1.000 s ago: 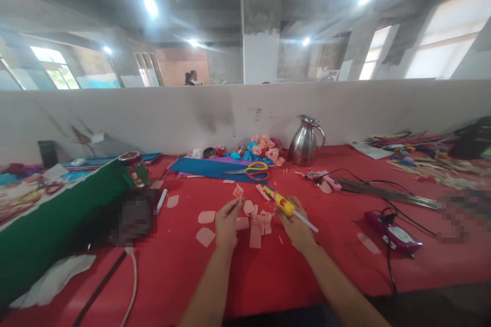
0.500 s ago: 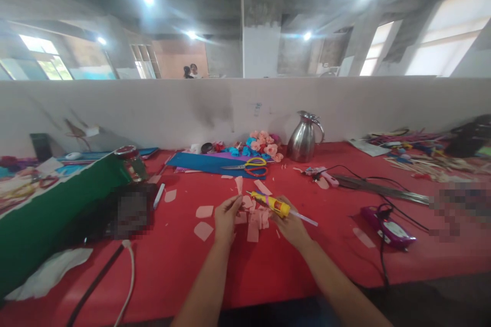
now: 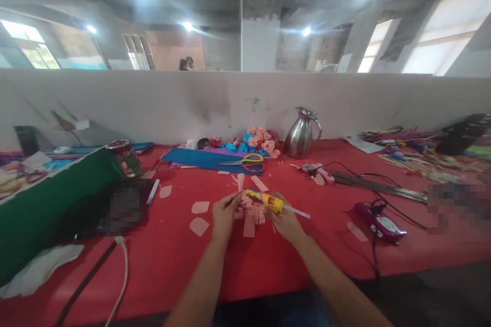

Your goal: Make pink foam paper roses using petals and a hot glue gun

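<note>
- Yellow hot-glue gun [image 3: 264, 200] is gripped by the right hand [image 3: 287, 218], its fingers curled around the body; a translucent glue stick [image 3: 299, 211] juts from the rear end.
- Just left of the glue gun's nozzle, the left hand [image 3: 224, 210] is closed to a pinch of thumb and fingers, holding a pink paper petal [image 3: 241, 182] that stands up above the fingertips. Whether the nozzle touches it, I cannot tell.
- Beneath and on the near side of the glue gun, pink paper pieces [image 3: 250, 222] overlap in a loose pile on the red table covering [image 3: 261, 276].
- Well left of the glue gun, past the left hand, cut petals [image 3: 200, 207] lie flat and apart.
- Beyond the glue gun, scissors [image 3: 230, 163] with one yellow and one red handle loop rest on a blue sheet [image 3: 187, 156].
- Farther beyond the glue gun, pink paper roses [image 3: 268, 146] are bunched beside blue paper flowers [image 3: 231, 147].
- Beyond the glue gun and to its right, a stainless-steel jug [image 3: 299, 138] stands upright.
- Well right of the glue gun lies a purple power box [image 3: 383, 225] with a black cord [image 3: 375, 253].
- Far left of the glue gun stands a red-lidded jar [image 3: 126, 161].
</note>
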Demonstrator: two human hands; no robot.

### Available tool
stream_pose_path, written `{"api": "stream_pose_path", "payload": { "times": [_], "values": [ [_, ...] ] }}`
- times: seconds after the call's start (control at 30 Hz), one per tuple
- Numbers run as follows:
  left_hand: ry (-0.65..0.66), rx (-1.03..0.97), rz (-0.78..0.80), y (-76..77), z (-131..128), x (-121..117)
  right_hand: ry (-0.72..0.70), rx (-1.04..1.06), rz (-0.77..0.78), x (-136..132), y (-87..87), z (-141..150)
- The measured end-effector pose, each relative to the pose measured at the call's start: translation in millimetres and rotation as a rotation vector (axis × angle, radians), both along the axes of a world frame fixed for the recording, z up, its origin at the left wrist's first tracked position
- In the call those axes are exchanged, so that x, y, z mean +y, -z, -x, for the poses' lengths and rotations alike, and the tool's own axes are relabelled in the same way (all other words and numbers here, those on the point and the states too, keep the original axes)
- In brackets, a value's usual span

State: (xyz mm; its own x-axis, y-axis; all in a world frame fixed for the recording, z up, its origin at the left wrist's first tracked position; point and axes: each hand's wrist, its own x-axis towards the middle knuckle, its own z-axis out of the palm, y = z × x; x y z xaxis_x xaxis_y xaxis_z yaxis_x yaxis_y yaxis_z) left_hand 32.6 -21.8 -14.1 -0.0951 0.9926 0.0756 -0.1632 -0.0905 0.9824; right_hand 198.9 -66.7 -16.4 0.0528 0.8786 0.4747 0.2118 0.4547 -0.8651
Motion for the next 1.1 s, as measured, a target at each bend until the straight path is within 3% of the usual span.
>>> {"api": "stream_pose_path", "payload": {
  "times": [1.1],
  "values": [
    [0.001,0.070,-0.009,7.6,0.8,3.0,0.065,-0.108,-0.016,2.0,2.7,-2.4]
  ]
}}
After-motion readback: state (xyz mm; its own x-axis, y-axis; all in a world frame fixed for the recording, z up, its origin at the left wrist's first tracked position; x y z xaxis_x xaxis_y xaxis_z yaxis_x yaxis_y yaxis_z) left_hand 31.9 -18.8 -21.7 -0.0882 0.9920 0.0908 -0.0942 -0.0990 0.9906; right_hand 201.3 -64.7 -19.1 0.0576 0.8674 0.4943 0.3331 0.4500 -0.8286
